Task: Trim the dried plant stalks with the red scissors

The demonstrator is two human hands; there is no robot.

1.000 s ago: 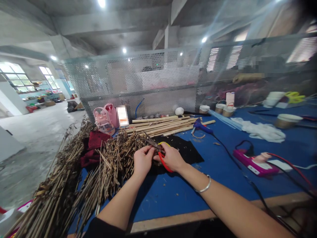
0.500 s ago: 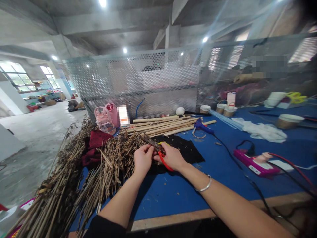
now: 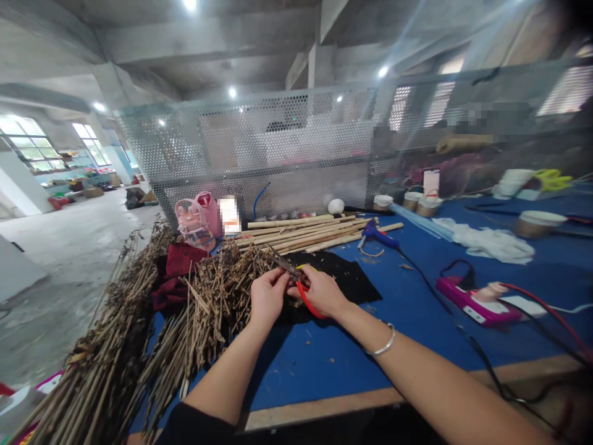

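Note:
My right hand is closed around a pair of scissors with red handles, their blades pointing up and to the left. Close beside it, my left hand has its thumb and fingers pinched together near the blades. What sits in that pinch is too small to make out. Both hands are over a black cloth on the blue tabletop, with small plant scraps scattered about. Just left of my left hand lies a heap of dried plant stalks with brown, brittle tops.
Peeled sticks lie behind the cloth, with a blue glue gun at their right end. A purple power strip with cables sits at right. Pink bags stand before a perforated metal screen. More long stalks overhang the left edge.
Both hands and the scissors stay in nearly the same place. The whole view has shifted very slightly.

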